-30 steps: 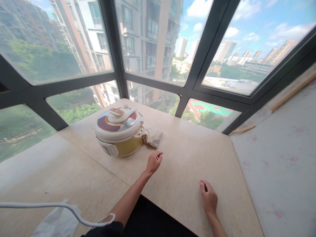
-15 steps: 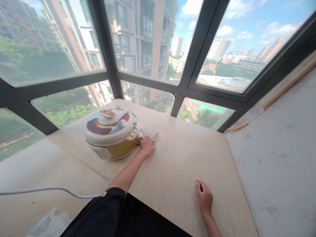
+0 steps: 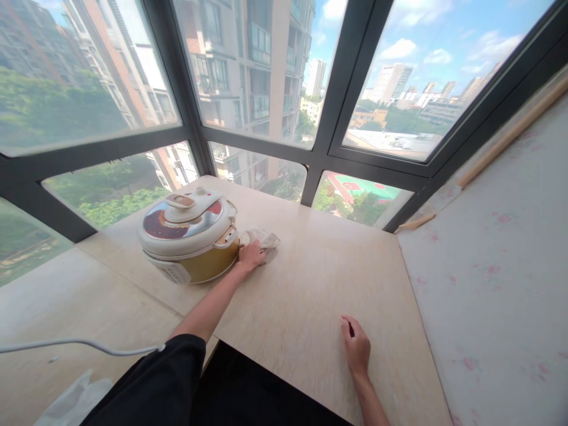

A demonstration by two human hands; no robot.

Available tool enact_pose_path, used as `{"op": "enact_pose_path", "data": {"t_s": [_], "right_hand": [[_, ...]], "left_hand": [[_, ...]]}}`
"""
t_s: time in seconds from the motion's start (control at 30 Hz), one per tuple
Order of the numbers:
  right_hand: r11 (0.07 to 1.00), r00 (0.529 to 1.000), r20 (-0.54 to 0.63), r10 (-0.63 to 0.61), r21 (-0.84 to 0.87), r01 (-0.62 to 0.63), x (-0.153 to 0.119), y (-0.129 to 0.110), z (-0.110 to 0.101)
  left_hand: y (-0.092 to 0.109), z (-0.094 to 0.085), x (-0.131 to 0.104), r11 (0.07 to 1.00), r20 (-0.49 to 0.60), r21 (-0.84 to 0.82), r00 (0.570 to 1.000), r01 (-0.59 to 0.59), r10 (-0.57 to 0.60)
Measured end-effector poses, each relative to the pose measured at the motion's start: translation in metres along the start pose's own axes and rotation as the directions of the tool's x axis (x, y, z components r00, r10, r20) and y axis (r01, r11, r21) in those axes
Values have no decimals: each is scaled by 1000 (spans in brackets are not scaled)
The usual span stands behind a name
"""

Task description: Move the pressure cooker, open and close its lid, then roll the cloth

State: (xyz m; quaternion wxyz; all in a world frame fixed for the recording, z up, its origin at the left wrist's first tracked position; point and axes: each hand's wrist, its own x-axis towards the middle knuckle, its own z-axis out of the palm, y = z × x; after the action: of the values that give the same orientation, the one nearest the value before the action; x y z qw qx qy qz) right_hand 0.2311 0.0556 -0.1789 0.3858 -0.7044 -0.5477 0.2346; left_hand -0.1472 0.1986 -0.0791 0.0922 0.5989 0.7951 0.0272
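Observation:
My left hand (image 3: pixel 251 255) is closed on a pale, crumpled cloth (image 3: pixel 267 239), pressed to the countertop (image 3: pixel 302 296) right beside an electric pressure cooker (image 3: pixel 189 236). The cooker has a white lid with a shiny, reflective top and a gold-coloured body, and its side handle juts out just above my left hand. Part of the cloth lies hidden under the fingers. Over on the right, my right hand (image 3: pixel 356 345) rests on the countertop with its fingers curled in a loose fist. Nothing shows in it.
A white cable (image 3: pixel 84 343) runs in from the left to my sleeve. White thin plastic or paper (image 3: pixel 73 399) lies at the lower left. Dark window frames (image 3: pixel 261 142) border the far side, and a flowered wall (image 3: pixel 483 284) closes the right.
The view has shifted slightly, so everything sits a little further left. My left hand has turned on the cloth, which is bunched differently. My right hand keeps its curled pose.

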Motion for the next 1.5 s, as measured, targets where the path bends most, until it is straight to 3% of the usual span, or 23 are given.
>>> {"op": "enact_pose_path", "data": {"t_s": [0.2,0.33,0.57,0.63,0.67,0.7,0.8,0.93,1.0,1.07,1.13,1.2,1.3,1.37,1.43,1.5], "right_hand": [[1000,1000,12,2,14,-2,-1,0,-1],[1000,1000,7,4,31,-4,-2,-1,-1],[998,1000,19,13,66,-14,-2,-3,-2],[997,1000,19,5,71,-7,-2,-4,-1],[997,1000,17,4,74,-5,-1,-4,-1],[997,1000,15,5,78,-6,-1,-4,-1],[995,1000,13,28,97,-29,-1,-5,-3],[975,990,43,137,169,-142,-1,-14,-4],[941,976,104,190,264,-212,-3,-26,-2],[879,957,206,204,393,-272,-6,-43,4],[772,916,352,192,521,-363,-9,-64,13],[597,821,547,161,608,-522,-13,-86,25],[315,597,801,39,557,-768,-14,-113,42],[246,493,869,-33,485,-839,-13,-125,51],[244,482,875,-44,477,-844,-12,-135,57],[262,537,843,-24,524,-811,-11,-142,57]], "left_hand": [[20,19,-11,999,7,19,999,-39,39],[25,20,-9,1000,-4,1,1000,-22,22],[16,-15,-10,985,-28,-170,999,-41,37],[10,-28,-15,935,-70,-355,998,-28,3],[7,-34,-18,858,-89,-514,995,-14,-36],[3,-39,-21,687,-91,-726,990,6,-104],[-8,-48,-35,257,-14,-966,979,40,-205],[-21,-46,-62,-24,102,-995,980,100,-169],[-23,-38,-78,-228,189,-960,976,162,-105],[-22,-25,-95,-512,297,-817,955,266,22],[-16,-8,-111,-690,349,-635,926,346,143],[-7,12,-126,-762,367,-511,903,397,223],[5,40,-147,-799,372,-397,875,452,310],[7,56,-158,-803,361,-361,865,474,349],[4,67,-166,-801,338,-356,866,481,370],[-4,72,-172,-772,311,-388,860,503,404]]}}
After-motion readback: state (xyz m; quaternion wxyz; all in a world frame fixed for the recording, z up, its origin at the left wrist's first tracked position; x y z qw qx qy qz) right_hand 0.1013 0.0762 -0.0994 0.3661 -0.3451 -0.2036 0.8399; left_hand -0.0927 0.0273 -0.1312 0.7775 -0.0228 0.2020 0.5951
